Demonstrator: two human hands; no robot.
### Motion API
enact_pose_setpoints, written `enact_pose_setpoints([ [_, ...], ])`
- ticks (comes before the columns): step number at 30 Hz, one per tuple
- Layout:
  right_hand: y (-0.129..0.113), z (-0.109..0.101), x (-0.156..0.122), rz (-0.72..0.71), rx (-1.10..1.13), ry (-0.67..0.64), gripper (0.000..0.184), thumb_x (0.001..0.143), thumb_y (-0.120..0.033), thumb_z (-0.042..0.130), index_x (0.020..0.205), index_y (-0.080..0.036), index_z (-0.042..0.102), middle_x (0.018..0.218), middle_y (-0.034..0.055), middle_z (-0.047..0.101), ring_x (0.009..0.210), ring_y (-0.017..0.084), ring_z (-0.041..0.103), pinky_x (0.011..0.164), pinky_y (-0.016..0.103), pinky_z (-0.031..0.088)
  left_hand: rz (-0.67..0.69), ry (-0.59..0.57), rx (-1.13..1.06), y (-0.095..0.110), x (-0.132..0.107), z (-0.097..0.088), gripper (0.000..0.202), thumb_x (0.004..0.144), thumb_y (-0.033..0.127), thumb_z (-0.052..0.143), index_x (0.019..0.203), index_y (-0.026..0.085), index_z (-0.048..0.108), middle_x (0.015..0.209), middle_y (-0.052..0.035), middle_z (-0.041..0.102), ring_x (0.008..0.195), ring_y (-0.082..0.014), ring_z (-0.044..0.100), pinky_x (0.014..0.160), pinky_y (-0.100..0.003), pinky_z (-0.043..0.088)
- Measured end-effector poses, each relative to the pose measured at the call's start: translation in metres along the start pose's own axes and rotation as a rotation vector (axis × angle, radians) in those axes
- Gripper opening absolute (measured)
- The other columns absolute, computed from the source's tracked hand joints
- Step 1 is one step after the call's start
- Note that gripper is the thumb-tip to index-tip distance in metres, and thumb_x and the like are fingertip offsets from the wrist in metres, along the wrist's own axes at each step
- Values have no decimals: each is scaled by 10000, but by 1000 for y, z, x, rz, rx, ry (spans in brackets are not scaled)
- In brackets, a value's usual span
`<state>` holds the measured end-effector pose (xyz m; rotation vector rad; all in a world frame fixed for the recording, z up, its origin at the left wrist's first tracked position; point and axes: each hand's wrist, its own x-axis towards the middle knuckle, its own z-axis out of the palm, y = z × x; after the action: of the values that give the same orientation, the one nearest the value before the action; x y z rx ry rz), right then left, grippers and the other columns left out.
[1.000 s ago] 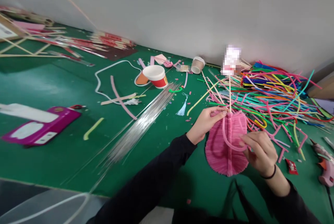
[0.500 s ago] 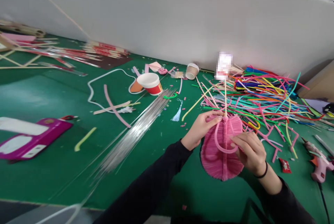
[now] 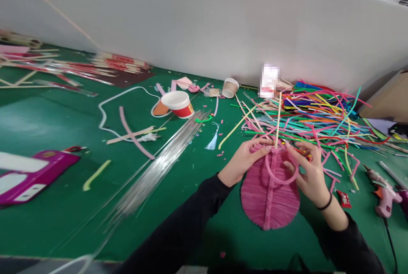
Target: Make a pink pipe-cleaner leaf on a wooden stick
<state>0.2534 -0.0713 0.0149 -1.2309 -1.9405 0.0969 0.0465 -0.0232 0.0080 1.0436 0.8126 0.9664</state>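
Note:
A pink fan [image 3: 255,193] covered in rows of pipe cleaner, with a thin wooden stick [image 3: 278,116] rising from its top, is held over the green table. My left hand [image 3: 247,157] is closed on its upper left edge, thumb in front near the stick. A loop of pink pipe cleaner [image 3: 280,180] curves across the front of the fan. On the right side, my right hand [image 3: 307,174] has its fingers bent round the loop's end near the fan's upper edge.
Many coloured pipe cleaners [image 3: 306,116] lie piled at the back right. A pink glue gun [image 3: 385,199] rests at the right. Thin metal wires [image 3: 162,163], a paper cup [image 3: 178,104], a blue tassel [image 3: 212,137] and a purple device [image 3: 41,172] are on the left.
My right hand has moved up toward the fan's top edge, drawing the pink pipe cleaner loop up and to the right. The fan's lower end has swung slightly left.

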Motion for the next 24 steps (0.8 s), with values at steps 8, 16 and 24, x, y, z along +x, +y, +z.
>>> enact_pose_setpoints([
  [8, 16, -27, 22, 741, 855, -445, 542, 921, -601, 394, 1015, -156, 689, 851, 95, 700, 690, 165, 635, 550, 263, 470, 96, -60, 203, 14, -4, 6, 283, 790, 387, 705, 986, 188, 744, 1101, -74, 730, 1016, -244, 671, 904, -304, 488],
  [16, -2, -21, 63, 842, 918, -292, 436, 661, -579, 745, 671, -167, 599, 479, -87, 401, 394, 38, 304, 366, 182, 205, 252, -160, 366, 43, -8, 14, 275, 804, 371, 699, 991, 174, 744, 1044, -76, 747, 984, -222, 691, 899, -303, 518],
  [24, 3, -42, 98, 616, 995, 129, 375, 750, -545, 698, 750, -192, 571, 446, -98, 407, 356, 43, 309, 332, 181, 203, 734, -193, 533, 73, -28, 34, 146, 857, 215, 646, 967, 168, 730, 853, -56, 773, 763, -152, 722, 705, -226, 574],
])
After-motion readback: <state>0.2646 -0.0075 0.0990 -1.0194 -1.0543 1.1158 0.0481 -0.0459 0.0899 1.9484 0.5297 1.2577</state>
